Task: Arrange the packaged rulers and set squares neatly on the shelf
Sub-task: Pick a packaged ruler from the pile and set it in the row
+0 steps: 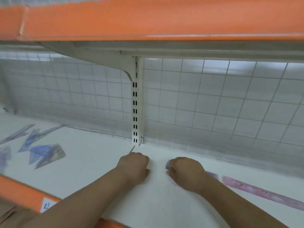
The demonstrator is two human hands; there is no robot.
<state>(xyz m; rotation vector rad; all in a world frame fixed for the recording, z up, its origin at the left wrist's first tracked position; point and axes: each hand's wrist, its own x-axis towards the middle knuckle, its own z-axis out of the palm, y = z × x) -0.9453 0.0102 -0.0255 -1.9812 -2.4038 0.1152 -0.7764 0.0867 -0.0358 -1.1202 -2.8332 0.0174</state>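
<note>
1. The white shelf point(92, 170) is filling the lower half of the view, with its orange front lip running in from eight o'clock
2. The loose set squares point(46, 154) are lying scattered and overlapping at nine o'clock, well apart from both hands and pointing different ways
3. The pink packaged ruler point(263, 193) is lying flat at four o'clock, slanting across the shelf rather than sitting square to its front
4. The right hand point(186, 172) is curling its fingers round a blue packaged ruler point(168, 165), and the packet's other end is showing behind the wrist at three o'clock, near the pink ruler's tip
5. The left hand point(134, 167) is resting on the shelf at nine o'clock of the right hand, apart from it, with fingers tucked under; I cannot tell whether it is pinching anything
6. Doing this step well is likely meaning keeping the blue packet flat, bringing its long edge parallel with the shelf front, setting it just beside the pink ruler, and squaring the ends with the left hand before letting go
</note>
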